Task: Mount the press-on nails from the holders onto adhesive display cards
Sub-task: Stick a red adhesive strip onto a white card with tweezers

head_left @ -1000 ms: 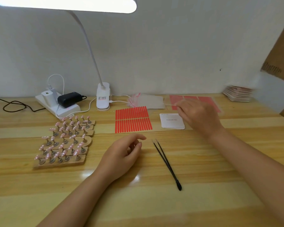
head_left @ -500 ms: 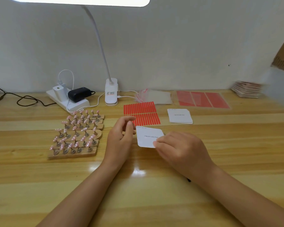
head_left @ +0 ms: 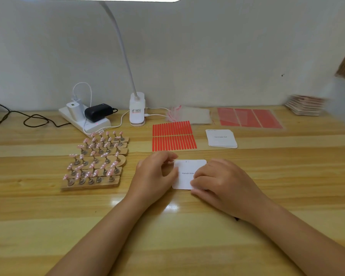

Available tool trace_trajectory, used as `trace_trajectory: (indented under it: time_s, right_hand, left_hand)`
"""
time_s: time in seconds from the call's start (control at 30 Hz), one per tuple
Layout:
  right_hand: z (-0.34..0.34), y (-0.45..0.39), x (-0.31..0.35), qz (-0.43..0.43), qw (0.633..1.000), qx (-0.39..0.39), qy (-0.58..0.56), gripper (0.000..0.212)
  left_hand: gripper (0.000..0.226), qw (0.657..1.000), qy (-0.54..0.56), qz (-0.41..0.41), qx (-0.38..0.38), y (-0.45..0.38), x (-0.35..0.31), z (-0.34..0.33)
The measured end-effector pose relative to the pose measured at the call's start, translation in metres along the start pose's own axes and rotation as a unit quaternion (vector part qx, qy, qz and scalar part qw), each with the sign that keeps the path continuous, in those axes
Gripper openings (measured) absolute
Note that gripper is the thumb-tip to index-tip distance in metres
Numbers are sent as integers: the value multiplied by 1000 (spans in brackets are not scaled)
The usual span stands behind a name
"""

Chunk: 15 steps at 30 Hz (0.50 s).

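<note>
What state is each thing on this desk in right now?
White card: flat on the desk, held at both sides.
Left hand: fingers on the card's left edge.
Right hand: covering the card's right side.
Press-on nails: on their holders.
Red strips: on their sheet.
Card stack: untouched.
Power strip: plugs in.

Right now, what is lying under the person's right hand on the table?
The right hand rests on the right part of a white card printed "Handmade"; the other printed words are covered. A dark tip shows beside the wrist, mostly hidden.

My one head view sits close above the desk. It faces 12 o'clock, pitched down toward the wall.
</note>
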State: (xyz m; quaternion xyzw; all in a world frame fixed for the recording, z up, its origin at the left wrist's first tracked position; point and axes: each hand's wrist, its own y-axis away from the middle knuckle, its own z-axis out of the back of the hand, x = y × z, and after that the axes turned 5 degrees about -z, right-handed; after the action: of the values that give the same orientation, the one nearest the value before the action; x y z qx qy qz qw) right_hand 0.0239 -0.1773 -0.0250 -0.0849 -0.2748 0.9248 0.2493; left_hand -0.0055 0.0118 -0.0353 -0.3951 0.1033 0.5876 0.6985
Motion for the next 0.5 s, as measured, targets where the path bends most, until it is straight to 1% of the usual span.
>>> trace_trajectory:
  time_s: [0.07,0.13,0.17,0.2,0.23,0.33,0.4,0.5]
  right_hand:
    - [3,2,2,-44,999,-4,-26,11]
    - [7,2,4,-117,992,-34,-43,16]
    - [11,2,4,-155,986,-48,-46,15]
    - [14,2,3,-197,978,-46,-46,14]
    - [16,2,2,-242,969,-19,-40,17]
    - [18,5,-1,-340,932,122,0,27]
    - [19,7,-2,-356,921,158,9,25]
    - [19,6,-3,-339,925,170,-1,14]
  left_hand:
    - [26,999,-32,-26,6,1,-1,1]
    - [27,998,-31,-58,25,1,-1,2]
    - [28,996,-35,-74,38,2,-1,2]
    - [28,994,-48,-90,51,2,-1,2]
    - [29,991,-62,-102,61,2,-1,2]
    - [31,987,-83,-117,73,3,-1,1]
    - [30,985,-86,-122,82,2,0,1]
    - [28,985,-83,-124,88,2,0,0]
